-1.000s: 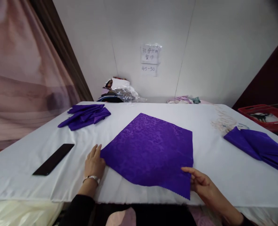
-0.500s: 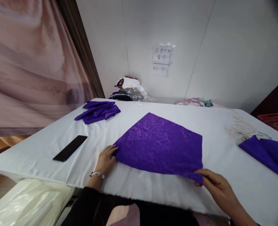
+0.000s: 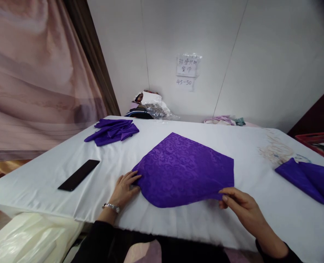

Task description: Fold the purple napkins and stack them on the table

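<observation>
A purple patterned cloth napkin (image 3: 183, 168) lies spread in front of me on the white tablecloth (image 3: 156, 223). My left hand (image 3: 126, 186) rests on its left corner, fingers stretched out and lying over the fabric. At the right front corner, my right hand (image 3: 238, 201) pinches the napkin's edge between thumb and fingers. The front edge between my hands bows toward me in a curve. A crumpled heap of purple cloth (image 3: 112, 131) sits at the far left, and a folded purple cloth (image 3: 309, 179) lies at the right edge.
A flat black object like a phone (image 3: 79, 175) lies left of my left hand. Against the wall are a pile of fabrics with clear plastic (image 3: 151, 104) and pale lilac cloth (image 3: 220, 119). A red basket (image 3: 317, 140) stands at right; a plastic-covered surface (image 3: 27, 237) is lower left.
My right hand has drawn the pinched corner slightly left. The napkin's front edge now bulges toward me near the left. My left hand's fingers have spread a little on the cloth.
</observation>
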The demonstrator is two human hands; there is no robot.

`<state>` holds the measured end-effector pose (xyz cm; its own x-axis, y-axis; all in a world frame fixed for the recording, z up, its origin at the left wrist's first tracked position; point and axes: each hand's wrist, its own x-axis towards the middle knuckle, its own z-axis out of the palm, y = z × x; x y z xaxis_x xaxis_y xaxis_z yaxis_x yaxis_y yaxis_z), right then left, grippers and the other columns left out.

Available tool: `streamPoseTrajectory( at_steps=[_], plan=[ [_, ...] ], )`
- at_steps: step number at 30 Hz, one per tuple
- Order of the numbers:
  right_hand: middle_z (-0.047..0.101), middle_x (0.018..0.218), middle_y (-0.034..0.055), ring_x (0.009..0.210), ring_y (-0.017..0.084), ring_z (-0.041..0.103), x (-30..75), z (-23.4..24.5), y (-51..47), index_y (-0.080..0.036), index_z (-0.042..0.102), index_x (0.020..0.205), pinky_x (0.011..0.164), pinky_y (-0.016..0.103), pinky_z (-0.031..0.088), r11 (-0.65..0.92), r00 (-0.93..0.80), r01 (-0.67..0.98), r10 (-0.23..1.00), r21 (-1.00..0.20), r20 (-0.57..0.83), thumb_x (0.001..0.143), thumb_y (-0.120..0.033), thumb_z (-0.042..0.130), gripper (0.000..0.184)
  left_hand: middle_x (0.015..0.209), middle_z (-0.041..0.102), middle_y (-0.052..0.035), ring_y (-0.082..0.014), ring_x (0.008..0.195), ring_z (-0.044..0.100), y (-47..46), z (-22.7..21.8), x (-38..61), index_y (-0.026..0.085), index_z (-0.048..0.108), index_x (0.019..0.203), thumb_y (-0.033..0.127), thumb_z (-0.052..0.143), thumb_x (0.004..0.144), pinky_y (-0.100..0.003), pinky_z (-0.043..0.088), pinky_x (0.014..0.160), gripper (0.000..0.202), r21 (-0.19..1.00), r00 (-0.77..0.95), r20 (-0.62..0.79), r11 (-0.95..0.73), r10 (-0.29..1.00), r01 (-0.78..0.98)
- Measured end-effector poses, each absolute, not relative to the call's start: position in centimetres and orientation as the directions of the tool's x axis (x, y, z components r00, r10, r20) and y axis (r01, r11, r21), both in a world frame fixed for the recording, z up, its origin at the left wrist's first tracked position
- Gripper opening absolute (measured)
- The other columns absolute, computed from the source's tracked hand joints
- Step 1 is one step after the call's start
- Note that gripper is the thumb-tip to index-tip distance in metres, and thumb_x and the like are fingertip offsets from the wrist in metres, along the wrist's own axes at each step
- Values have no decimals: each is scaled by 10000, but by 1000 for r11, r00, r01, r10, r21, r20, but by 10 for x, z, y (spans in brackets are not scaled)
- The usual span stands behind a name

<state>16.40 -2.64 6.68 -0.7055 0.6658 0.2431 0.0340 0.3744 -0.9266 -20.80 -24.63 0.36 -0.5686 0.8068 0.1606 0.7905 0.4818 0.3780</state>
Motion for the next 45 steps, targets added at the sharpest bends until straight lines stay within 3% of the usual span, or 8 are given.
streamPoseTrajectory(
  at_steps=[6,13,17,22,28,32,36,45],
  plan=[
    [650,629,17,538,145,619,149,74,-18,-195,650,881,511,251,536,316,-679,7,698,-949,227,818,-385,604,206,1289,570,-52,-318,1247,448,-247,-5,-213,317,668,1071,341,596,695,-596,278,1047,384,363,-522,229,425,822,829],
    [605,561,-3,450,120,561,129,81,-4,-171,621,862,433,237,486,222,-676,63,727,-973,122,788,-449,634,288,1075,676,-72,-209,1021,613,-249,-14,-225,213,683,771,251,472,755,-378,496,919,215,485,-497,488,251,718,838],
    [644,642,17,492,121,590,107,86,16,-171,598,791,469,238,486,179,-683,65,725,-982,87,777,-474,634,305,1003,697,-61,-224,991,621,-247,-12,-226,213,647,714,206,477,679,-395,497,920,174,481,-545,482,312,686,819],
    [656,651,20,490,109,587,66,89,48,-166,591,726,469,219,472,157,-688,59,722,-986,74,711,-486,677,331,1057,683,-75,-264,1046,596,-247,-14,-228,212,655,726,175,473,608,-441,474,943,220,431,-563,425,388,709,815],
    [652,621,8,466,92,588,10,89,88,-163,561,686,438,177,462,122,-673,126,740,-984,5,719,-310,697,204,1138,656,-39,-264,1141,543,-248,-19,-229,245,686,880,144,494,593,-458,430,994,359,416,-551,402,391,731,821],
    [639,588,-2,436,75,578,-28,84,113,-158,530,661,410,154,448,103,-670,231,738,-968,-81,801,-166,609,160,1137,660,-44,-286,1137,545,-248,-18,-228,251,693,798,290,604,670,-473,442,978,161,415,-547,400,387,735,823],
    [632,581,2,427,70,573,-64,73,133,-150,517,651,404,149,448,116,-682,305,719,-945,-132,833,-144,583,194,1116,668,-64,-280,1125,555,-247,-16,-226,233,681,716,508,579,754,-450,456,966,296,443,-580,399,404,710,800],
    [640,583,26,426,69,565,-138,46,156,-131,534,695,398,138,423,156,-658,424,730,-892,-185,834,-183,616,170,1057,683,-71,-266,1092,572,-244,-10,-224,225,639,647,530,494,810,-418,463,955,375,524,-677,367,460,638,717]
  ],
)
